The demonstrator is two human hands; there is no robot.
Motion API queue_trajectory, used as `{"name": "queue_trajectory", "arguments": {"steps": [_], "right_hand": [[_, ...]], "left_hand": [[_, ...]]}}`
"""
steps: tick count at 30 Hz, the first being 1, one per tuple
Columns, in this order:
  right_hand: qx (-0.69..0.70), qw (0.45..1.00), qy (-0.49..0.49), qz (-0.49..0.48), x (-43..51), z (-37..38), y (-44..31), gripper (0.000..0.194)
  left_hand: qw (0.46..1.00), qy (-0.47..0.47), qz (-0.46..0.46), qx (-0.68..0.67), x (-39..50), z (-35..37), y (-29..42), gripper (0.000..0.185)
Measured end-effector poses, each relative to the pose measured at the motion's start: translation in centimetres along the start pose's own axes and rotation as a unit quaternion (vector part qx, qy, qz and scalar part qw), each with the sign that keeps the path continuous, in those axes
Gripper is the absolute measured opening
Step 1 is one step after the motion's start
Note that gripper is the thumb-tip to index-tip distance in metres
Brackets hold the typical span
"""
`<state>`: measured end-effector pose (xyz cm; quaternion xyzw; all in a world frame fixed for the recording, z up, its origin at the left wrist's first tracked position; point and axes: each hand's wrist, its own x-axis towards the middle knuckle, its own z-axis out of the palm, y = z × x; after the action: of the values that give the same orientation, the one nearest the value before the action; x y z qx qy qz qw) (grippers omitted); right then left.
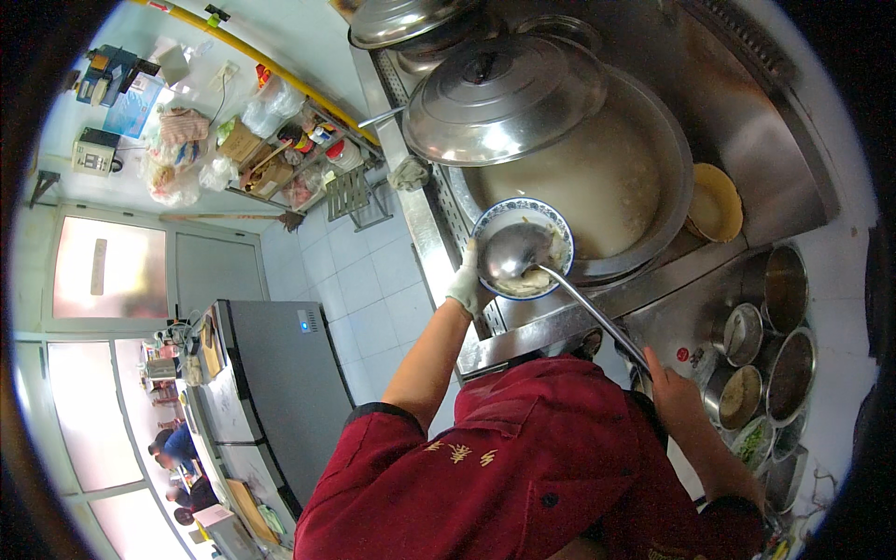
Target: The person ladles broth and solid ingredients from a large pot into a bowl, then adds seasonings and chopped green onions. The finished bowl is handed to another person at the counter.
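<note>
My gloved left hand [465, 285] holds a blue-and-white patterned bowl [523, 201] by its left side, at the near edge of a large pot. Pale food pieces [528, 281] lie in the bowl. My bare right hand [673, 393] grips the long handle of a metal ladle [516, 250]. The ladle's head sits over the bowl, hiding much of what it holds. Behind the bowl, the large metal pot [677, 150] contains cloudy, pale broth [584, 178]. A domed steel lid [504, 105] covers the pot's far left part.
A yellowish basin [721, 210] stands right of the pot. Several steel containers [784, 378], one with chopped greens [752, 442], crowd the right counter. Another lidded pot [413, 21] is at the back. To the left are a grey cabinet [287, 378], a slatted stool [348, 194] and loaded shelves [280, 168].
</note>
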<state>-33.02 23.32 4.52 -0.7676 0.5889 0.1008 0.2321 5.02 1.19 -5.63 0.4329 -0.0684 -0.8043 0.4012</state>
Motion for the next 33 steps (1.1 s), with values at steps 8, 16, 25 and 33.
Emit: {"name": "queue_trajectory", "arguments": {"steps": [8, 16, 25, 33], "right_hand": [[0.232, 0.963, -0.079, 0.115, -0.3, -1.1, -4.6, 0.076], [0.189, 0.97, -0.07, 0.136, -1.8, -0.8, -5.6, 0.073], [0.016, 0.976, -0.172, 0.136, -1.0, -5.0, -7.1, 0.077], [0.038, 0.982, -0.176, 0.065, -1.9, -9.8, -6.0, 0.071]], "left_hand": [[0.988, -0.109, 0.048, -0.096, -1.0, -0.9, -5.2, 0.068], [0.975, -0.19, 0.019, -0.115, -1.0, -1.6, -5.1, 0.069], [0.99, -0.102, 0.028, -0.093, -1.1, -1.7, -4.8, 0.047], [1.0, -0.013, -0.001, 0.006, -1.9, -0.6, -2.3, 0.043]]}}
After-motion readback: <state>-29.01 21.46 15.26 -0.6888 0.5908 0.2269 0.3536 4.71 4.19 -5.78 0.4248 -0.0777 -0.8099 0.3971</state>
